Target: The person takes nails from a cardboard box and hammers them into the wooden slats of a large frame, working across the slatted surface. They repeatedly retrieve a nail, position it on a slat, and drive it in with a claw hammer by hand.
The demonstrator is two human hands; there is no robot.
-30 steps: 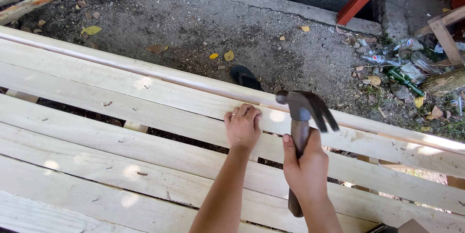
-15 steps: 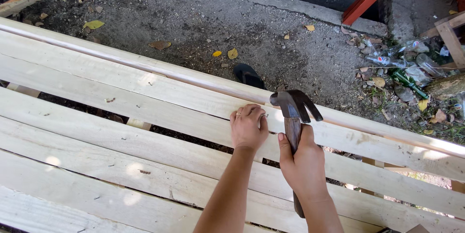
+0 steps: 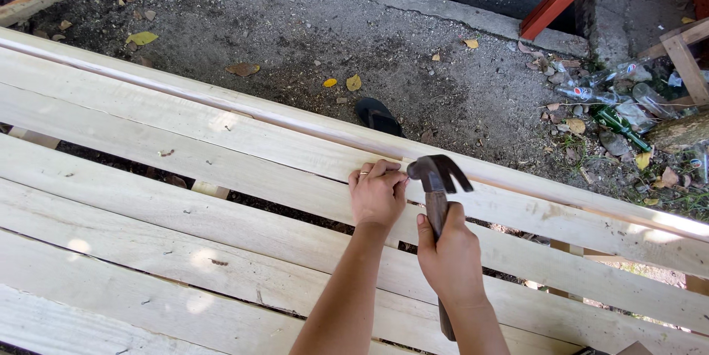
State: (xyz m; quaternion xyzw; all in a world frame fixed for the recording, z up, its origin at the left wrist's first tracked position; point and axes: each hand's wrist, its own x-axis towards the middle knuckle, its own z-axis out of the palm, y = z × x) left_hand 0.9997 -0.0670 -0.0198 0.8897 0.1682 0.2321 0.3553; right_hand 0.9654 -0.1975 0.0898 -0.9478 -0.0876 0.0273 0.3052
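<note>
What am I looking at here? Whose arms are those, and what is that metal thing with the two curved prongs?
The picture comes from a camera worn on a person's head, looking down, so the arms are that person's own. There is no machine, just two bare hands. The right hand grips a claw hammer by its handle; its metal head sits close beside the left hand. The left hand rests on a pale wooden plank, its fingers pinched together as if holding something too small to make out. Several such planks lie side by side with gaps between. Beyond them is dirt ground with yellow leaves, a black sandal, and a pile of empty bottles.
</note>
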